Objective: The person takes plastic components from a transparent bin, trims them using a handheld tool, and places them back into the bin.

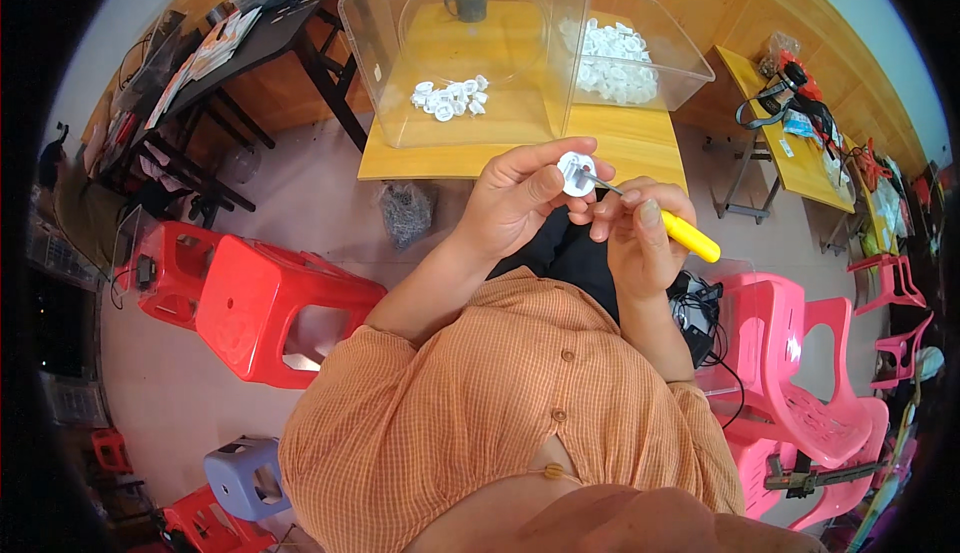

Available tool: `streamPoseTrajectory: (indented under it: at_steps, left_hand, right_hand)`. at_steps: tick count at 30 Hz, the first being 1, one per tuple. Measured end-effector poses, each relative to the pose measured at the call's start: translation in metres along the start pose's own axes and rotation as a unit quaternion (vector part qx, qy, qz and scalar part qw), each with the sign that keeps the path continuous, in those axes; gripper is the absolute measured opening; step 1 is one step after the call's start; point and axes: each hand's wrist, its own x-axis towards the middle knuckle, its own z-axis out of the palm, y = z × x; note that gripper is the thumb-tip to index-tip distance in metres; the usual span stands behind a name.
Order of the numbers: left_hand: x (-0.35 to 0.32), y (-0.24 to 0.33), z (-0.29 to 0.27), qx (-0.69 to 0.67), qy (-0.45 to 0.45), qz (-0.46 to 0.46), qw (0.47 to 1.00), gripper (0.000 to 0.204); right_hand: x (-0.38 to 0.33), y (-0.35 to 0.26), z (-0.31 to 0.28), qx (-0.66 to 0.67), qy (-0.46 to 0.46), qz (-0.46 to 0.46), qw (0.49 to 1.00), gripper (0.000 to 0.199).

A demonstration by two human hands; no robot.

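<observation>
A small assembly workshop: clear bins point(640, 63) of white plastic parts point(615, 58) on a wooden worktop point(520, 148), plastic stools point(265, 308) around.

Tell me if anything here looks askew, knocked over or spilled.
One thing: a red plastic stool lies tipped on its side on the floor at the person's left. Otherwise nothing is spilled; the left hand holds a small white part and the right hand a yellow-handled tool.

Table point(640, 148): two bins on it, side by side; left bin point(400, 103) and right bin point(690, 68) each holding small parts.
</observation>
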Motion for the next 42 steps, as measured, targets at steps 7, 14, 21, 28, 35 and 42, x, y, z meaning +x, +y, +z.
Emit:
streamPoseTrajectory:
  at_steps: [7, 14, 21, 28, 35, 42]
  left_hand:
    - [-0.001, 0.000, 0.002, 0.052, 0.007, 0.018, 0.998, 0.046]
    - [-0.004, -0.005, 0.009, -0.013, 0.004, 0.016, 1.000, 0.046]
    - [-0.004, -0.007, 0.011, -0.027, 0.010, 0.017, 0.999, 0.047]
    - [-0.006, -0.006, 0.014, -0.023, 0.019, 0.026, 0.999, 0.047]
    - [-0.009, -0.007, 0.017, -0.002, 0.037, 0.040, 0.999, 0.049]
    - [-0.010, -0.006, 0.017, 0.019, 0.041, 0.047, 0.998, 0.049]
  right_hand:
    - [0.000, -0.001, 0.005, -0.037, -0.009, -0.031, 0.999, 0.017]
    - [-0.001, 0.001, 0.008, 0.032, -0.005, -0.037, 0.999, 0.020]
    - [-0.003, 0.004, 0.010, 0.078, 0.010, -0.018, 0.997, 0.020]
    - [-0.003, 0.002, 0.010, 0.072, 0.005, -0.016, 0.997, 0.021]
    - [-0.004, 0.000, 0.015, 0.014, -0.003, -0.050, 0.999, 0.020]
    - [-0.005, 0.000, 0.014, -0.009, -0.011, -0.059, 0.998, 0.020]
